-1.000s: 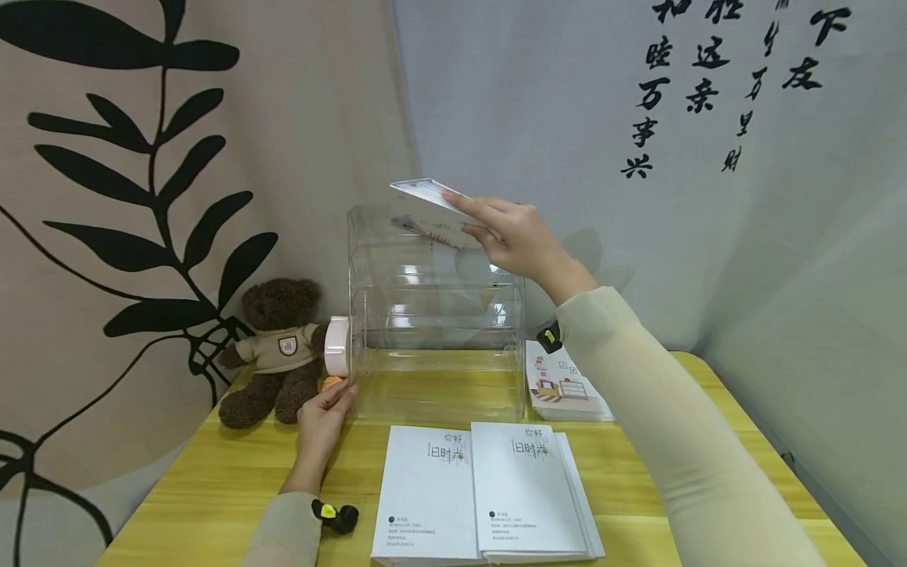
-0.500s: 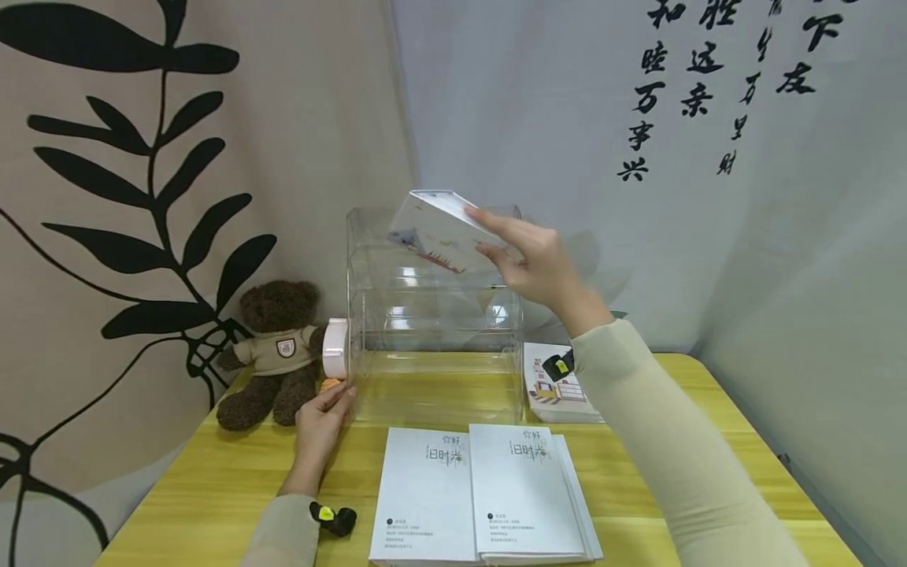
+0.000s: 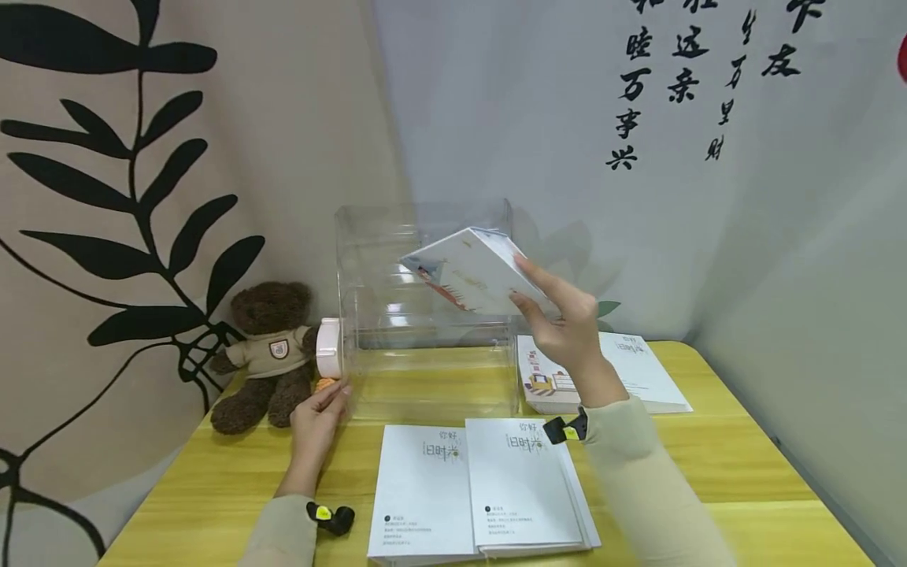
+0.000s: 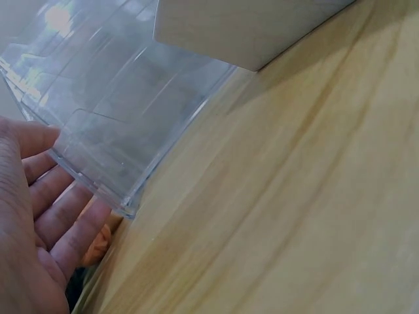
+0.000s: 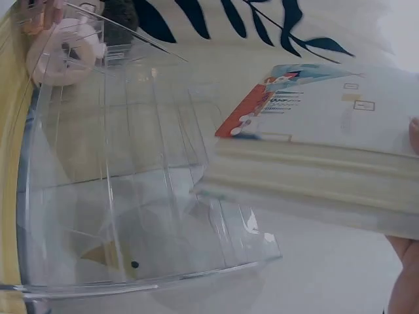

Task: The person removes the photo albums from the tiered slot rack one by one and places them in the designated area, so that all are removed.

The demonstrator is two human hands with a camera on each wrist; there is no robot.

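Note:
A large clear plastic container [image 3: 425, 346] lies on its side on the wooden table, a white round cap [image 3: 329, 348] at its left end. My left hand [image 3: 315, 429] is at its lower left front corner. In the left wrist view, thumb and fingers [image 4: 72, 242] meet along the container's edge. My right hand [image 3: 575, 339] holds a thick white book [image 3: 475, 276] tilted in the air, thumb on one side, fingers on the other. In the right wrist view, the book [image 5: 327, 118] shows red and blue artwork above its thick cream edge, overlapping the container.
White books [image 3: 527, 488] lie in front of the container, in stacks side by side. More books [image 3: 641, 370] lie at its right. A brown teddy bear [image 3: 276, 358] sits at the left, with a small orange object [image 3: 324, 384] by the cap. A wall stands close behind.
My right hand has lowered the book and moved it right, tilting its cover more toward the head camera. My left hand stays at the container's corner.

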